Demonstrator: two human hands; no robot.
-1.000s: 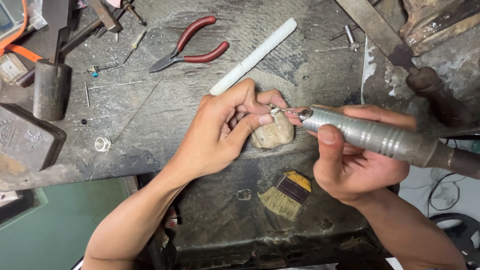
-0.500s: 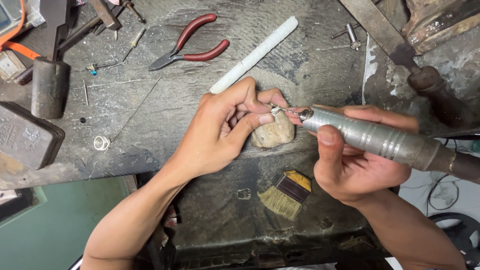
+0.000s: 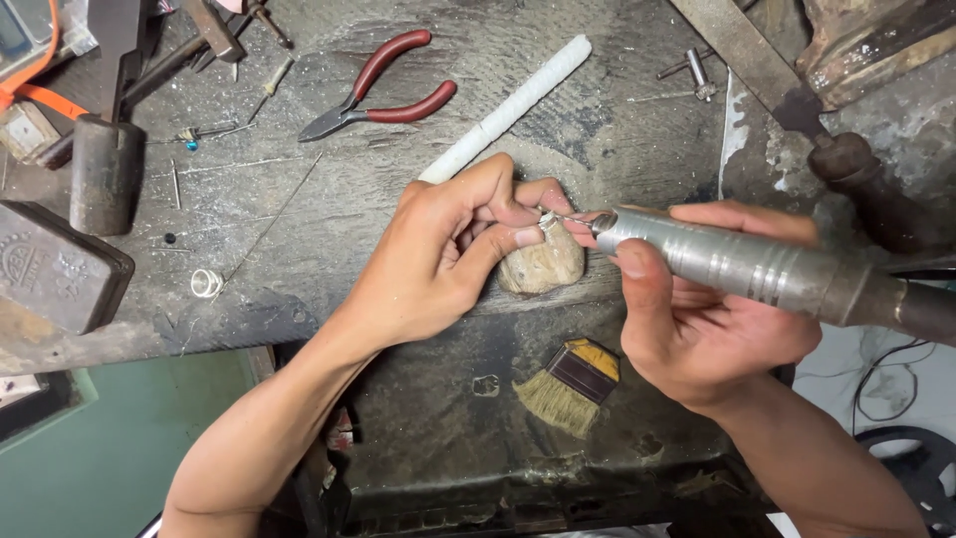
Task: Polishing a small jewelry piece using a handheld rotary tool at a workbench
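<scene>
A small silver ring (image 3: pixel 547 221) is pinched by the left hand (image 3: pixel 443 254) atop a worn tan wooden peg (image 3: pixel 541 267). A grey ribbed metal rotary handpiece (image 3: pixel 742 267) is gripped by the right hand (image 3: pixel 712 329), its tip at the ring. Red-handled pliers (image 3: pixel 378 92) lie well beyond the peg.

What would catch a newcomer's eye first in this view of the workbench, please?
At the centre, the left hand pinches a small ring against a worn wooden peg, while the right hand presses the tip of a silver rotary tool to it. Above them lie red-handled pliers and a white rod, and a small brush sits below on the dark tray.
</scene>
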